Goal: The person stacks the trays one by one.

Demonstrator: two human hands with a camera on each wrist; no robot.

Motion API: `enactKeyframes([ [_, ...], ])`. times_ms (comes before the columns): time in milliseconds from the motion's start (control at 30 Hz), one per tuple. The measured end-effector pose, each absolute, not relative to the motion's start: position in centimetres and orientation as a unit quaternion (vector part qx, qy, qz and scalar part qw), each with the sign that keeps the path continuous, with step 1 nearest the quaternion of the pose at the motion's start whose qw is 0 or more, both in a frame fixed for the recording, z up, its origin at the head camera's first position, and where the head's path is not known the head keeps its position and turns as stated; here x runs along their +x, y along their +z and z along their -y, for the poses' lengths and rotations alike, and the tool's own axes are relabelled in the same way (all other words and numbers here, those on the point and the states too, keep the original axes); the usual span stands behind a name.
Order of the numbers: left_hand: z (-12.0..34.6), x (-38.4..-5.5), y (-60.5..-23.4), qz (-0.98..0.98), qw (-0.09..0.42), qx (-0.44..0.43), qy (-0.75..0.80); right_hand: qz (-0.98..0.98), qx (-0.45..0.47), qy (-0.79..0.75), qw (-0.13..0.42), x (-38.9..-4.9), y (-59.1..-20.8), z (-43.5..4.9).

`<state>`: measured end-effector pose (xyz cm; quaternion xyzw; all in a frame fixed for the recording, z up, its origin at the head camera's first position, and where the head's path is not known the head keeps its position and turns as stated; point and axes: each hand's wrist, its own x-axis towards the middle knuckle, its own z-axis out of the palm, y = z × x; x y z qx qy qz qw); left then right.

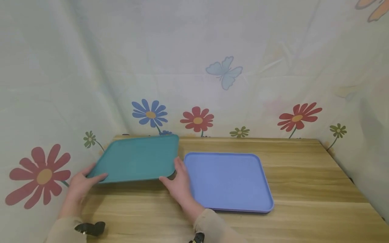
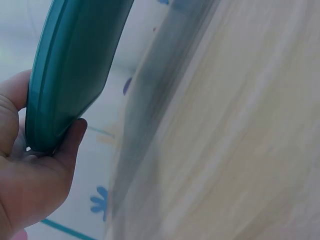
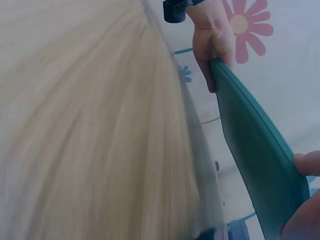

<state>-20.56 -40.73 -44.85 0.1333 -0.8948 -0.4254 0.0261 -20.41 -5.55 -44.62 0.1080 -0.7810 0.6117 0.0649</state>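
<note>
A teal tray (image 1: 139, 158) is held up off the table at the left, its far edge near the back of the tabletop. My left hand (image 1: 80, 185) grips its near left corner, thumb over the rim and fingers beneath, as the left wrist view also shows on the tray (image 2: 75, 75). At the near right corner my right hand (image 1: 180, 184) pinches the rim between thumb and fingers. In the right wrist view the underside of the tray (image 3: 255, 150) faces the table. Just right of my right hand lies a periwinkle-blue tray (image 1: 228, 182), flat on the wood.
The wood-grain table (image 1: 310, 189) extends right of the blue tray. Beneath the blue tray a darker rim shows along its near edge. A pale curtain (image 1: 170, 67) printed with flowers and butterflies hangs behind and at both sides.
</note>
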Motion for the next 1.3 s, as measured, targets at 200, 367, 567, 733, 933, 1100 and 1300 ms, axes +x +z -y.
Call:
enactKeyframes([
  [200,38.7,-20.6,-44.1,0.893,0.055,0.112,-0.432,0.78,0.105,0.614,0.053,-20.6,-44.6,3.5],
  [367,37.0,-20.7,-43.3,0.893,0.076,0.093,-0.433,0.77,0.101,0.628,0.051,-20.7,-44.6,1.9],
  [567,35.3,-20.9,-42.9,0.889,0.088,0.087,-0.44,0.756,0.1,0.644,0.055,-20.8,-44.4,0.3],
  [733,33.9,-20.9,-42.5,0.88,0.091,0.082,-0.46,0.763,0.101,0.636,0.053,-20.8,-44.4,-1.2],
  [933,32.6,-21.1,-42.4,0.869,0.084,0.062,-0.485,0.762,0.109,0.636,0.055,-21.1,-44.3,-3.2],
  [1100,31.4,-21.2,-42.3,0.863,0.082,0.059,-0.495,0.767,0.118,0.628,0.057,-21.3,-44.4,-4.9],
  [1300,30.2,-21.4,-42.4,0.84,0.087,0.041,-0.534,0.76,0.117,0.636,0.057,-21.5,-44.5,-6.8],
])
